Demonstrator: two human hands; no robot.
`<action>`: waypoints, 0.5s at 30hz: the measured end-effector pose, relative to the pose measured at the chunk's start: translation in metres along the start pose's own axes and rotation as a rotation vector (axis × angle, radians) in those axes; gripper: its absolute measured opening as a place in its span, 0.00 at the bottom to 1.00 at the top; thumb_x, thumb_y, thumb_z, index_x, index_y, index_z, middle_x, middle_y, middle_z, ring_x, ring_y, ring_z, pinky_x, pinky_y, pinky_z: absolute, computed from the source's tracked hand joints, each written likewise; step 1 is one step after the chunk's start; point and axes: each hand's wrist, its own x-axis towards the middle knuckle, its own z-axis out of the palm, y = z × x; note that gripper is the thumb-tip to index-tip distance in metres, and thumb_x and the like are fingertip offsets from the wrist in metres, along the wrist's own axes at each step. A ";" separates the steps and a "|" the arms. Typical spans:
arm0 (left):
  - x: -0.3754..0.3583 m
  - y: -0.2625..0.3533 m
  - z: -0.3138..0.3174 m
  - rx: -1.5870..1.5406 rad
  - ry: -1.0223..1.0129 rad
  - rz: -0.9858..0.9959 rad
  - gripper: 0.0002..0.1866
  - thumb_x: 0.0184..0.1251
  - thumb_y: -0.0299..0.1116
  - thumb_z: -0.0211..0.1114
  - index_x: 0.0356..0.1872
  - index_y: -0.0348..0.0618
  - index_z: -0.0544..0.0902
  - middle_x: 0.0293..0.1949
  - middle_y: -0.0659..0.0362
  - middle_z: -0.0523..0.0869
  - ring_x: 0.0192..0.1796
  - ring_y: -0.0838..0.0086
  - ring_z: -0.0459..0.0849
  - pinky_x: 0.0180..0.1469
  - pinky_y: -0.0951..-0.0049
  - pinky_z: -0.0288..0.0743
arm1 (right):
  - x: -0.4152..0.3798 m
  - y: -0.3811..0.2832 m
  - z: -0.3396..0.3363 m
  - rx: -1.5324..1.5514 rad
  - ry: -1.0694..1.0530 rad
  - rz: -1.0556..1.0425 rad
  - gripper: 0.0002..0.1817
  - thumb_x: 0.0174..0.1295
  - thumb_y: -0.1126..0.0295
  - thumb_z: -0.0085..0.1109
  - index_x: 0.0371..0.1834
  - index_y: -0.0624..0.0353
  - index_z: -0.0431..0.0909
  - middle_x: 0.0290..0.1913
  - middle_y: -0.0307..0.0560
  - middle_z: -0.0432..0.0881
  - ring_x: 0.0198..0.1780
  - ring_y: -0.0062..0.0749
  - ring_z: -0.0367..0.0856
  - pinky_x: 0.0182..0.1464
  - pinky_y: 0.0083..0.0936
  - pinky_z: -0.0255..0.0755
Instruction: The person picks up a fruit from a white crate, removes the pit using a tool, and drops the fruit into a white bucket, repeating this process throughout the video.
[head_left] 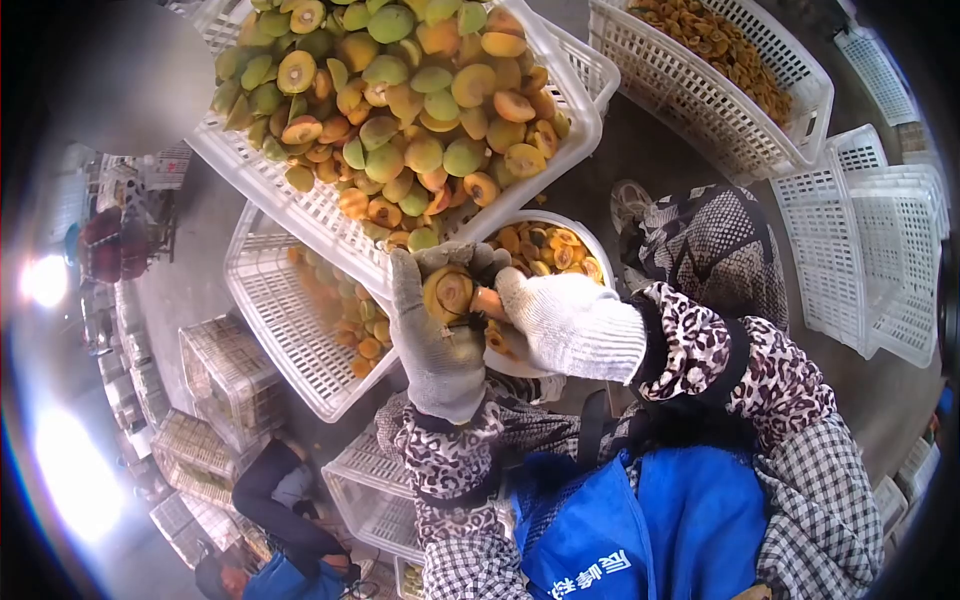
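My left hand (pixel 441 345), in a grey-white work glove, is closed around a cut, apricot-like fruit half (pixel 449 293), its round cut face turned up. My right hand (pixel 570 318), in a white knit glove, grips a small tool by its orange-brown handle (pixel 488 303). The tool's dark tip reaches the lower right edge of the fruit; its exact shape is hidden. Just beyond my hands, a white perforated crate (pixel 585 125) is heaped with green and orange fruit halves (pixel 400 110). Beneath my hands, a white tub (pixel 600 245) holds orange fruit pieces (pixel 545 248).
Another white crate (pixel 240 265) with fruit stands lower left. At the upper right is a crate (pixel 700 120) of orange pieces, beside stacked crates (pixel 870 250). Another person (pixel 290 510) is at the lower left, and a further person (pixel 105 245) stands at the far left.
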 end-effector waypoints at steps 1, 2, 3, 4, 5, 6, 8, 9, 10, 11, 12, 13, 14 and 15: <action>0.001 -0.004 -0.002 -0.094 0.048 -0.060 0.20 0.80 0.45 0.42 0.44 0.37 0.75 0.46 0.48 0.82 0.47 0.65 0.83 0.52 0.63 0.79 | -0.001 0.003 0.005 0.096 0.041 -0.034 0.17 0.62 0.61 0.58 0.42 0.64 0.70 0.26 0.57 0.80 0.24 0.51 0.80 0.26 0.39 0.76; 0.003 -0.006 -0.003 -0.189 0.096 -0.120 0.20 0.81 0.44 0.41 0.43 0.38 0.75 0.43 0.49 0.82 0.45 0.66 0.83 0.50 0.64 0.80 | 0.003 -0.005 -0.005 0.095 0.042 -0.034 0.17 0.62 0.61 0.58 0.42 0.64 0.70 0.26 0.57 0.80 0.24 0.51 0.80 0.26 0.39 0.76; 0.003 -0.006 -0.002 -0.191 0.094 -0.116 0.20 0.81 0.44 0.41 0.43 0.38 0.75 0.43 0.49 0.82 0.45 0.66 0.83 0.50 0.64 0.80 | 0.006 -0.012 -0.021 0.287 -0.188 0.162 0.16 0.62 0.61 0.55 0.42 0.64 0.73 0.27 0.59 0.81 0.27 0.50 0.82 0.29 0.37 0.76; 0.003 -0.006 0.001 -0.158 0.107 -0.094 0.21 0.81 0.46 0.41 0.42 0.38 0.75 0.38 0.50 0.81 0.41 0.66 0.83 0.48 0.64 0.80 | 0.010 -0.023 -0.039 0.478 -0.420 0.362 0.16 0.63 0.61 0.52 0.43 0.65 0.76 0.29 0.61 0.81 0.30 0.48 0.83 0.32 0.36 0.77; 0.002 -0.005 0.003 -0.124 0.121 -0.072 0.21 0.81 0.47 0.42 0.41 0.38 0.74 0.33 0.52 0.81 0.38 0.67 0.82 0.46 0.64 0.80 | 0.013 -0.033 -0.055 0.683 -0.559 0.529 0.16 0.62 0.62 0.51 0.42 0.65 0.76 0.29 0.59 0.81 0.32 0.48 0.84 0.36 0.35 0.77; 0.003 -0.005 0.005 -0.123 0.122 -0.073 0.21 0.81 0.47 0.42 0.41 0.38 0.74 0.33 0.52 0.81 0.38 0.67 0.82 0.46 0.64 0.80 | 0.012 -0.028 -0.049 0.684 -0.560 0.529 0.16 0.62 0.62 0.51 0.42 0.65 0.76 0.29 0.59 0.81 0.32 0.48 0.84 0.36 0.35 0.77; 0.007 -0.005 0.007 -0.193 0.237 -0.166 0.22 0.80 0.48 0.44 0.37 0.38 0.75 0.27 0.55 0.77 0.32 0.68 0.80 0.43 0.65 0.80 | 0.007 -0.006 -0.020 0.414 -0.356 0.207 0.15 0.63 0.62 0.51 0.41 0.64 0.76 0.29 0.59 0.81 0.30 0.48 0.84 0.34 0.37 0.77; 0.008 -0.006 0.006 -0.190 0.237 -0.168 0.22 0.80 0.48 0.44 0.37 0.38 0.75 0.27 0.55 0.77 0.32 0.68 0.80 0.43 0.65 0.80 | 0.000 0.003 0.007 0.096 -0.115 0.081 0.15 0.65 0.61 0.51 0.39 0.63 0.76 0.28 0.60 0.81 0.28 0.48 0.84 0.32 0.39 0.76; 0.010 -0.010 0.004 -0.127 0.244 -0.171 0.22 0.79 0.49 0.45 0.36 0.39 0.75 0.27 0.55 0.77 0.31 0.68 0.80 0.41 0.65 0.80 | 0.003 -0.003 0.011 0.326 0.047 0.109 0.14 0.67 0.60 0.51 0.37 0.63 0.75 0.26 0.59 0.80 0.23 0.49 0.81 0.27 0.37 0.76; 0.012 -0.013 0.002 -0.063 0.250 -0.172 0.22 0.78 0.49 0.46 0.34 0.40 0.75 0.27 0.56 0.77 0.30 0.69 0.79 0.40 0.65 0.79 | 0.004 -0.004 0.008 0.311 -0.084 0.160 0.14 0.66 0.61 0.51 0.36 0.62 0.74 0.24 0.55 0.78 0.20 0.45 0.78 0.24 0.34 0.75; 0.013 -0.015 0.000 -0.062 0.250 -0.172 0.22 0.78 0.49 0.46 0.34 0.40 0.75 0.27 0.56 0.77 0.30 0.69 0.79 0.40 0.65 0.79 | 0.004 -0.003 0.000 0.292 -0.214 0.210 0.13 0.66 0.62 0.52 0.36 0.62 0.74 0.22 0.51 0.77 0.17 0.41 0.76 0.21 0.31 0.74; 0.014 -0.017 -0.001 -0.083 0.257 -0.171 0.22 0.78 0.49 0.47 0.33 0.40 0.75 0.27 0.57 0.77 0.30 0.69 0.79 0.38 0.65 0.79 | 0.009 -0.008 -0.019 0.574 -0.415 0.342 0.12 0.65 0.62 0.53 0.36 0.61 0.73 0.21 0.46 0.76 0.16 0.35 0.75 0.18 0.27 0.72; 0.013 -0.018 -0.002 -0.103 0.261 -0.172 0.22 0.78 0.49 0.47 0.32 0.40 0.75 0.27 0.57 0.77 0.30 0.69 0.79 0.37 0.66 0.78 | 0.012 -0.009 -0.030 0.858 -0.615 0.475 0.11 0.64 0.62 0.55 0.36 0.60 0.73 0.20 0.42 0.74 0.15 0.28 0.73 0.15 0.23 0.70; 0.013 -0.016 0.000 -0.099 0.257 -0.171 0.22 0.78 0.49 0.47 0.32 0.40 0.75 0.27 0.57 0.77 0.30 0.69 0.79 0.37 0.66 0.78 | 0.012 -0.006 -0.028 0.936 -0.691 0.517 0.10 0.65 0.62 0.56 0.36 0.57 0.74 0.20 0.35 0.72 0.16 0.20 0.73 0.13 0.19 0.65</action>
